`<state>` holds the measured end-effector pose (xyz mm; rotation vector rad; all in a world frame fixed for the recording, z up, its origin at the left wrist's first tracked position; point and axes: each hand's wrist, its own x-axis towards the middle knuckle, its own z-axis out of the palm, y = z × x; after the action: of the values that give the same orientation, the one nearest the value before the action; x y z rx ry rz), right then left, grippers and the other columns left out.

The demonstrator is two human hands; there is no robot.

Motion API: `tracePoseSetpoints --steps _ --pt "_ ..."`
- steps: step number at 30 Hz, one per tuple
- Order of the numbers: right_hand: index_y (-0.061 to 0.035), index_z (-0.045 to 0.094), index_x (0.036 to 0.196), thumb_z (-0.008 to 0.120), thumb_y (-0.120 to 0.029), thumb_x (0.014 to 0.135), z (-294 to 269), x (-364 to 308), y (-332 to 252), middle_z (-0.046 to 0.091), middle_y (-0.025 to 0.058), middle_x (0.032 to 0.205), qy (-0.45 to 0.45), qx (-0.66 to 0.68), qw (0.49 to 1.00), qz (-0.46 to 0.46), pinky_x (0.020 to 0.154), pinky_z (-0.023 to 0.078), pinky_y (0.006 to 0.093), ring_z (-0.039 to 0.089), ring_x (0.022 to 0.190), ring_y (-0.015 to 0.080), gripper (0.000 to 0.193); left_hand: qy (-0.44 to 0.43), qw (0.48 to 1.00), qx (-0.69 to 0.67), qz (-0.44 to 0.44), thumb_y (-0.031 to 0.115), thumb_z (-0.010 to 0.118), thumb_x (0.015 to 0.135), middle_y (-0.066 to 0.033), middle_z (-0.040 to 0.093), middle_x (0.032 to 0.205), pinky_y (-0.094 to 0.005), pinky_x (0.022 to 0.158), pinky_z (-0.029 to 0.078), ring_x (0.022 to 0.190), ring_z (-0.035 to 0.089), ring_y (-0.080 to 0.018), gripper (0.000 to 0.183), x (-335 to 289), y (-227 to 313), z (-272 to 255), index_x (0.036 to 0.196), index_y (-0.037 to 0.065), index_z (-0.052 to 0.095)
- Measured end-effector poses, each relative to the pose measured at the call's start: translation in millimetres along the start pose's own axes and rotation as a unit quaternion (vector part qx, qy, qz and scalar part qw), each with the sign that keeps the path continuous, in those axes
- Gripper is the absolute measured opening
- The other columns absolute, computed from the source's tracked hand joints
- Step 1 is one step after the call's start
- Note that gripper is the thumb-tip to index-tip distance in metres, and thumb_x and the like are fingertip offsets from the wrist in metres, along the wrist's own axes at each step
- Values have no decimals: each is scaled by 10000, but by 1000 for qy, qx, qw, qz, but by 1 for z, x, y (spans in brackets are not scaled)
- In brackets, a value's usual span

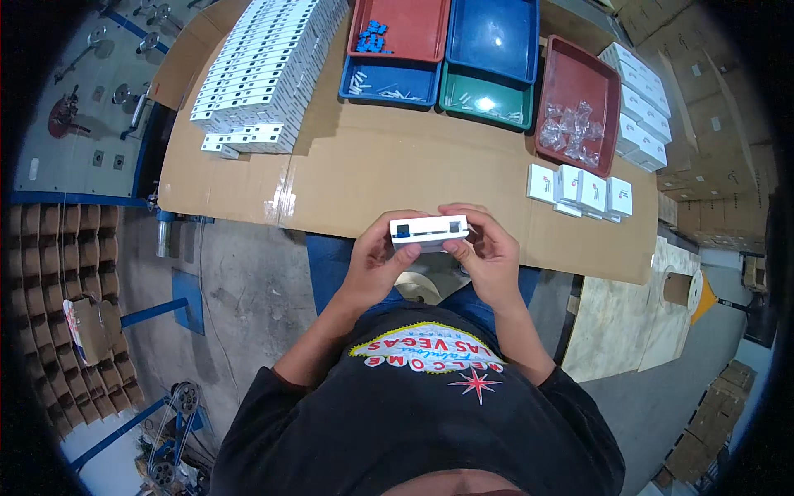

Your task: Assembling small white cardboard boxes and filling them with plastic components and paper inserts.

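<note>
A small flat white box [428, 231] is held between my two hands at the near edge of the cardboard-covered table. Its narrow side faces up, with a dark square near each end and a dark slit along the middle. My left hand [382, 252] grips the left end, thumb on the near side. Around the right end, my right hand [486, 248] has its thumb at the near lower edge and its fingers behind. The underside of the box and most of the fingers behind it are hidden.
Stacked white boxes [260, 66] fill the table's far left. At the back are a red tray [418, 33] with blue pieces, blue tray [389, 74] and green tray [488, 106] with small pale pieces, and a dark red tray [556, 78] with clear packets. More white boxes [591, 192] sit right.
</note>
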<state>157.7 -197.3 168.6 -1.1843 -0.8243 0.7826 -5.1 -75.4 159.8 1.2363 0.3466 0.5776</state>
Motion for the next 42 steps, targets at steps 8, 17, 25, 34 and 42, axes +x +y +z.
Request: tracePoseSetpoints --steps 8,17,25,34,42 --pt "31 679 1204 830 15 841 -1 -2 -12 673 153 1207 -14 -28 997 -77 1001 546 353 668 1167 247 393 -27 997 31 69 43 743 944 -150 683 1308 -385 1084 491 1252 635 -243 350 0 11 4 1275 -26 652" --pt "34 704 1116 834 -8 846 0 -9 -3 707 155 1111 15 -63 993 -100 915 556 334 703 1034 235 303 -30 998 33 35 9 725 938 -142 722 1256 -353 1059 502 1197 666 -213 332 -3 9 2 1262 -26 663" --pt "41 704 1123 837 5 836 3 -7 -2 708 153 1109 21 -45 995 -86 921 564 341 705 1035 231 318 -11 999 41 21 21 721 945 -133 729 1248 -329 1023 519 1159 677 -188 345 -5 10 1 1281 -30 665" --pt "42 715 1099 828 24 841 1 -2 8 706 128 1143 18 -32 999 -9 918 574 314 707 1043 224 282 -1 998 55 -28 56 680 1005 -100 712 1239 -310 996 519 1144 658 -155 325 -5 0 -6 1317 -26 637" --pt "-31 554 1419 898 -156 819 12 2 36 635 133 1341 103 -201 973 53 1030 532 395 630 1243 229 703 108 992 9 -61 106 600 1071 -96 645 1338 -310 1029 490 1223 601 -140 405 6 -29 -5 1455 -10 543"
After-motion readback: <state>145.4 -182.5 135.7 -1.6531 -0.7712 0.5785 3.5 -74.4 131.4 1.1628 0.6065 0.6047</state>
